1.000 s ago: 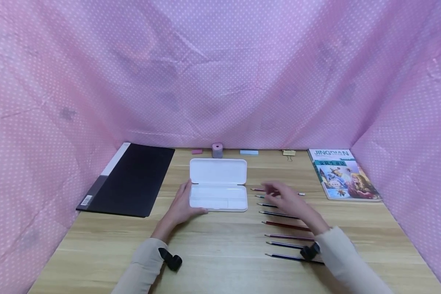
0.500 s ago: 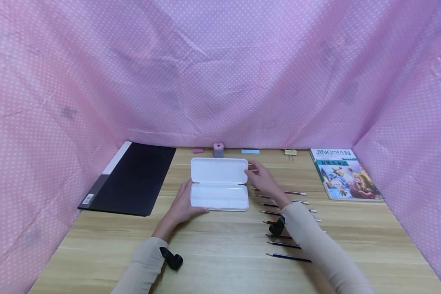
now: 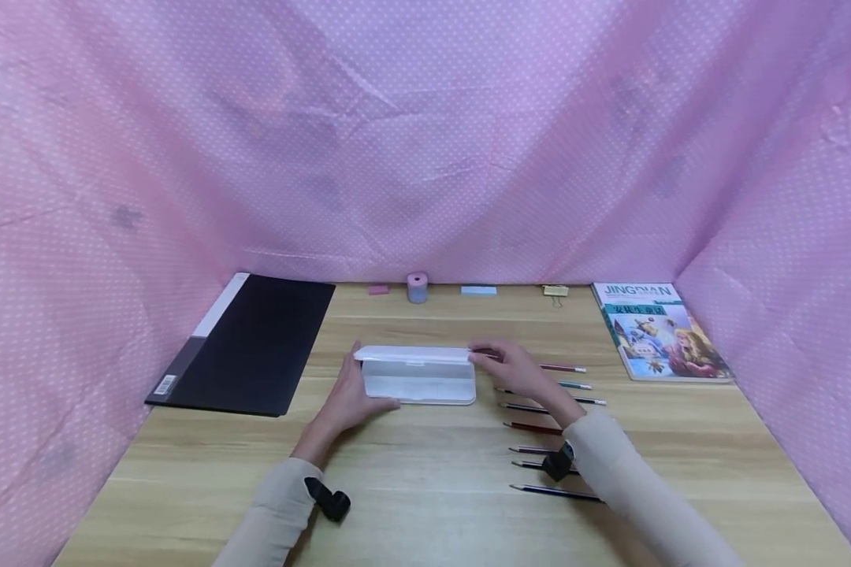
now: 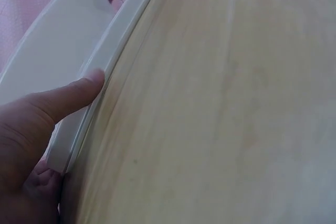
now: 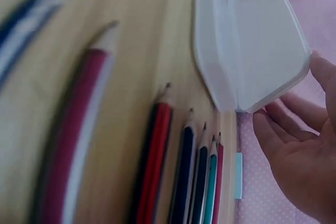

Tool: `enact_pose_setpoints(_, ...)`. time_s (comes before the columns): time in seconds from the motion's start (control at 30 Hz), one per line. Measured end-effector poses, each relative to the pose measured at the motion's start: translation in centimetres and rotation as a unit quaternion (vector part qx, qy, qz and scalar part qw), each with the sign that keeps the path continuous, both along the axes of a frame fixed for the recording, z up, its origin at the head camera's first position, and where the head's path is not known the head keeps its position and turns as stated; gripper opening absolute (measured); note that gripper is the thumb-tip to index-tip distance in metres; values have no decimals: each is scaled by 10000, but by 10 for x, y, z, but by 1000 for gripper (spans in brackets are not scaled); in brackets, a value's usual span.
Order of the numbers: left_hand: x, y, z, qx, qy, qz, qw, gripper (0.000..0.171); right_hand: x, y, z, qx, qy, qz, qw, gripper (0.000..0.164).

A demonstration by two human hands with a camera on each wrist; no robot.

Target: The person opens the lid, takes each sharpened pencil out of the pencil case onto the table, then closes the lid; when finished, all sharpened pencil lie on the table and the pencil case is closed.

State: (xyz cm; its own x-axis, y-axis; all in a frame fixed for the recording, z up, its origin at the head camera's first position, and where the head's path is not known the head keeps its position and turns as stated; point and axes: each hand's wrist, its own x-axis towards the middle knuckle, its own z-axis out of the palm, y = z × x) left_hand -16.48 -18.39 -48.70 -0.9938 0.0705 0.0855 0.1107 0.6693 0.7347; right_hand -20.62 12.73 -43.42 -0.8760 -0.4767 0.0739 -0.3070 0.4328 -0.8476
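Observation:
A white pencil case [image 3: 420,389] lies on the wooden table, its lid [image 3: 411,353] tilted partway over the base. Inside, the visible part of the base holds nothing. My left hand [image 3: 351,400] grips the case's left end, with the thumb [image 4: 79,95] along the front wall and the fingers round the end. At the lid's right corner, my right hand [image 3: 521,374] pinches the edge between thumb and fingers; the right wrist view shows the lid [image 5: 268,40] slanting above the base. Several pencils [image 3: 555,493] lie in a column under and beside my right forearm, points toward the left.
A black folder [image 3: 255,346] lies at the left, and a book [image 3: 659,335] at the right. Along the back stand or lie a pink eraser [image 3: 379,290], a small pink-and-grey cylinder [image 3: 417,288], a light blue strip [image 3: 478,290] and a binder clip [image 3: 555,291]. Pink dotted cloth surrounds the table.
My right hand has gone from above the pencils to the lid's right edge, then swung the lid forward and down from its laid-back position. My left hand has stayed on the case.

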Motion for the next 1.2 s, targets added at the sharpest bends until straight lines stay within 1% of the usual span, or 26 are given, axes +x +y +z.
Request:
enact_pose_setpoints(0.03, 0, -1, 0, 37, -75, 1, 10000, 133, 3, 1, 1, 60, -175, 3, 9998, 50)
enact_pose_setpoints(0.13, 1, -4, 1, 257, -235, -43, 9994, 126, 7, 3, 1, 141, -599, 55, 9981, 64)
enact_pose_setpoints(0.2, 0, -6, 2, 383, -314, -113, 9987, 117, 9, 4, -1, 178, -787, 86, 9967, 71)
enact_pose_setpoints(0.27, -1, -11, 4, 558, -397, -186, 9975, 108, 10, 4, -3, 210, -973, 103, 9950, 74)
enact_pose_setpoints(0.37, -1, -17, 9, 926, -552, -406, 9933, 95, 10, 3, -5, 236, -1047, 184, 9941, 75)
enact_pose_setpoints(0.43, -1, -20, 15, 1229, -702, -572, 9883, 89, 10, 2, -6, 251, -1055, 216, 9939, 75)
enact_pose_setpoints(0.5, 1, -22, 23, 1501, -838, -766, 9821, 86, 10, 2, -7, 225, -1016, 252, 9943, 74)
enact_pose_setpoints(0.53, 2, -23, 28, 1585, -875, -870, 9796, 84, 10, 2, -8, 212, -1021, 259, 9942, 74)
enact_pose_setpoints(0.63, 5, -23, 38, 1722, -1047, -997, 9744, 83, 10, 1, -9, 240, -1047, 211, 9940, 77)
enact_pose_setpoints(0.7, 3, -24, 38, 1666, -1099, -1058, 9742, 85, 10, 1, -10, 244, -1104, 172, 9934, 81)
enact_pose_setpoints(0.77, -1, -25, 33, 1463, -1122, -1070, 9770, 88, 11, 1, -12, 231, -1129, 181, 9932, 84)
enact_pose_setpoints(0.87, -6, -27, 23, 1097, -1052, -1133, 9819, 93, 13, 0, -16, 234, -1131, 184, 9931, 86)
enact_pose_setpoints(0.93, -8, -27, 20, 875, -1002, -1158, 9843, 96, 14, 0, -20, 279, -1085, 161, 9936, 86)
enact_pose_setpoints(1.03, -9, -27, 19, 717, -1007, -1140, 9858, 98, 16, 0, -23, 432, -1035, 72, 9937, 86)
enact_pose_setpoints(1.2, -8, -27, 20, 608, -1070, -1122, 9860, 97, 18, -1, -23, 588, -1007, 29, 9932, 83)
